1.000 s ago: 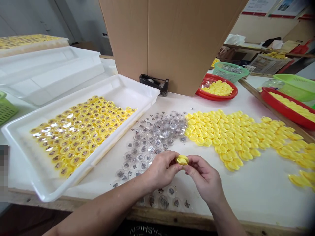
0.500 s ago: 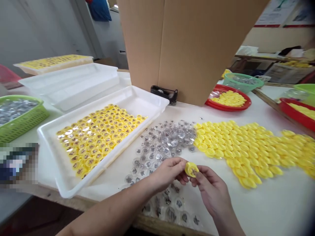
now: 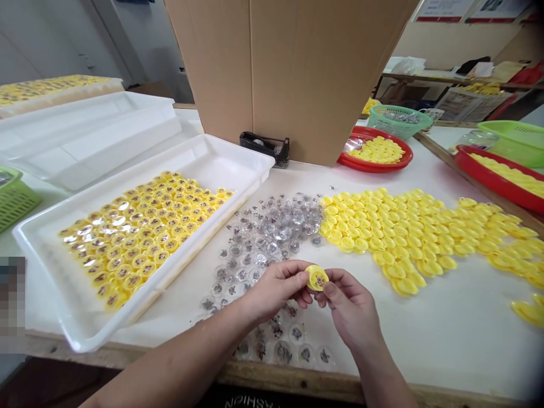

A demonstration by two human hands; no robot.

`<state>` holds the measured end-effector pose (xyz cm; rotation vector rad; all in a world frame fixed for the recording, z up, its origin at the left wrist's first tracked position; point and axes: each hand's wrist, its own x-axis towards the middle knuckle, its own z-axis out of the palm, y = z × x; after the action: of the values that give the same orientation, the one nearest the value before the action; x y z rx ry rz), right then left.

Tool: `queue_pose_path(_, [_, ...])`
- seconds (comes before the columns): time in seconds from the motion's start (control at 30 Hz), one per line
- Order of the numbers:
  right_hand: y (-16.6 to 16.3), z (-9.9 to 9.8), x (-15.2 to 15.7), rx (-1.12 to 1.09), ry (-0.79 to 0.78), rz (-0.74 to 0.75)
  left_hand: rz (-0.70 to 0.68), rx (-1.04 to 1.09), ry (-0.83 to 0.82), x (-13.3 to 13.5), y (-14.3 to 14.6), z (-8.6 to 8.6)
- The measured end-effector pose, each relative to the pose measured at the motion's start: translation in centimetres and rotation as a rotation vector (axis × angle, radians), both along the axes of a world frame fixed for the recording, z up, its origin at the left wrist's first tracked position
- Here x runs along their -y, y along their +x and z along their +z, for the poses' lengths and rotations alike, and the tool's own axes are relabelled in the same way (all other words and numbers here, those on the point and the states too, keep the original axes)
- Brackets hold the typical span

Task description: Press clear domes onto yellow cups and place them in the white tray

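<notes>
Yellow disc (image 3: 317,278), printed face tilted up, is held above the table (image 3: 446,334) by the left hand (image 3: 281,288) and right hand (image 3: 355,305), both pinched closed at its rim; fitting or checking seems the step in hand. Next likely calls for one hand to release it. Beyond lie loose clear discs (image 3: 260,259), with a white tray (image 3: 238,156) leftward.

On the table (image 3: 459,334), a tray (image 3: 216,161) of discs (image 3: 147,241) lies left, caps (image 3: 283,226) lie in the middle, lids (image 3: 395,221) lie right. Cardboard (image 3: 289,73) stands behind, a tape dispenser (image 3: 266,148) before its foot. Right of the cardboard sits a plate (image 3: 376,167), a basket (image 3: 397,126) behind that. Between left hand (image 3: 278,289) and right hand (image 3: 355,309) is another disc (image 3: 318,278).
</notes>
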<state>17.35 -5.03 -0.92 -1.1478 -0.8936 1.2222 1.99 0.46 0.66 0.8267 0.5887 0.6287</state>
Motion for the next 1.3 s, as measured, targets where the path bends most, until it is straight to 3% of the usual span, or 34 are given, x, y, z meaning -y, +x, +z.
queue_pose_path(0.3, [-0.1, 0.3, 0.1, 0.082, 0.025, 0.026, -0.051, 0.064, -0.080, 0.0, -0.2, -0.2])
queue_pose_path(0.47, [0.0, 0.9, 0.4, 0.402, 0.125, -0.105, -0.097, 0.166, -0.124, -0.2, -0.4, -0.1])
queue_pose_path(0.6, [0.5, 2.7, 0.7, 0.743, 0.280, 0.032, -0.096, 0.192, -0.105, -0.1, -0.4, -0.3])
queue_pose_path(0.73, [0.6, 4.6, 0.9, 0.893, 0.302, 0.128, -0.105, 0.191, -0.050, -0.2, -0.4, -0.3])
queue_pose_path(0.93, [0.0, 5.1, 0.8, 0.934, 0.267, 0.101, -0.107, 0.163, -0.054, -0.4, -0.4, -0.4])
queue_pose_path(1.17, [-0.4, 6.0, 0.4, 1.085, 0.374, 0.038, -0.085, 0.250, -0.187, -0.4, -0.3, -0.7])
queue_pose_path(1.3, [0.2, 5.9, 0.7, 0.922, 0.304, 0.039, -0.084, 0.323, -0.254, -0.5, -0.5, -0.6])
